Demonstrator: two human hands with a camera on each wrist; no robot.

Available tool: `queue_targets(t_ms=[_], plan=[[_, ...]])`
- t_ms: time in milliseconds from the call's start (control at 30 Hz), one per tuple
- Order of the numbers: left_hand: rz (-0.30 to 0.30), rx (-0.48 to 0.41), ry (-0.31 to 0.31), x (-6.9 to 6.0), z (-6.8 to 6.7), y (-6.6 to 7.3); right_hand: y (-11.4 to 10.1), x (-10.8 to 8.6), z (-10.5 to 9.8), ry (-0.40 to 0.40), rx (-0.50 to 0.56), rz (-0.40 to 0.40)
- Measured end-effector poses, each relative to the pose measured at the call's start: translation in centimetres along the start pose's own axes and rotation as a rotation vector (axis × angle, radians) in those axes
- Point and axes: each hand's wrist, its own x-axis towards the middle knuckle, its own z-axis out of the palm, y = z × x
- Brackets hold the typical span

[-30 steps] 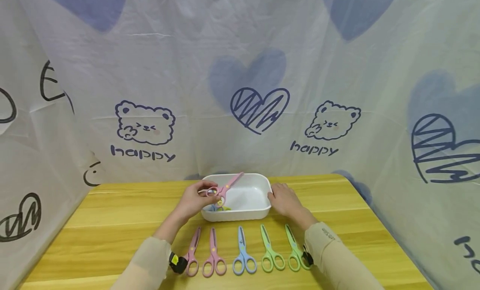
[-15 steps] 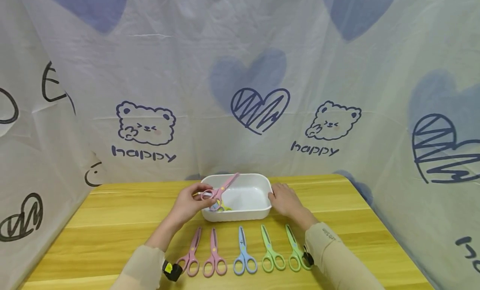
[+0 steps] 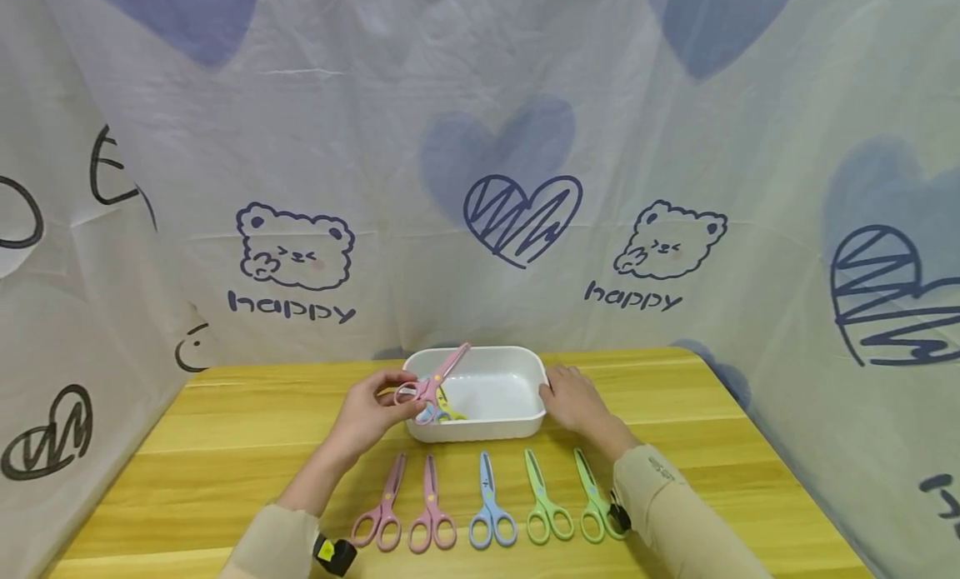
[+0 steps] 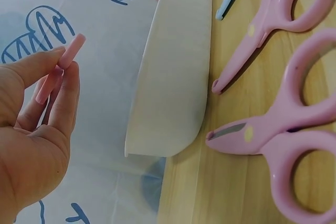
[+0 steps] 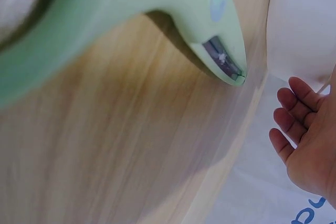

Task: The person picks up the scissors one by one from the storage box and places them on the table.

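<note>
A pale cloth (image 3: pixel 420 312) printed with hearts, bears and the word "happy" hangs at the far side of my workspace; in front of it spreads the wood-grained surface (image 3: pixel 675 446), and at its far middle I see the white container (image 3: pixel 476 431); at the container's left end is the left hand (image 3: pixel 369 414), its grip clamped on the held pink scissors (image 3: pixel 437 380), thumb and fingers pinching them at a handle; at the right end, the right hand (image 3: pixel 576 400) touches the rim — my wrist view shows its fingers loosely bent and a little apart.

The held pink scissors are raised over the container's left part, tilted, blades up toward the far right; nearer me a row of five lies on the surface, handles near and blades far: from left to right, two pink pairs (image 3: pixel 431 496), one blue pair (image 3: pixel 488 502), two green pairs (image 3: pixel 539 489); the smallest things I can make out are yellow and blue pieces (image 3: pixel 454 415) inside the container's left end — partly hidden.
</note>
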Motion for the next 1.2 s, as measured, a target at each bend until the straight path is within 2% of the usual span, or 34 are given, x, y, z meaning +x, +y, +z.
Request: queue_targets(t_ms=[300, 433, 700, 1200], plan=[[-0.013, -0.02, 0.02, -1.3, -0.6, 0.1, 0.1, 0.1, 0.0, -0.005, 0.002, 0.003], [-0.034, -0.012, 0.038, -1.7, -1.0, -0.1, 0.2, 0.1, 0.0, -0.002, 0.004, -0.005], [-0.036, -0.024, 0.056, -2.8, -1.9, -0.5, 0.1, 0.0, 0.1, 0.0, 0.016, 0.001], [-0.07, -0.04, 0.084, -4.8, -4.0, -1.3, 0.3, 0.1, 0.2, 0.001, 0.01, -0.003]])
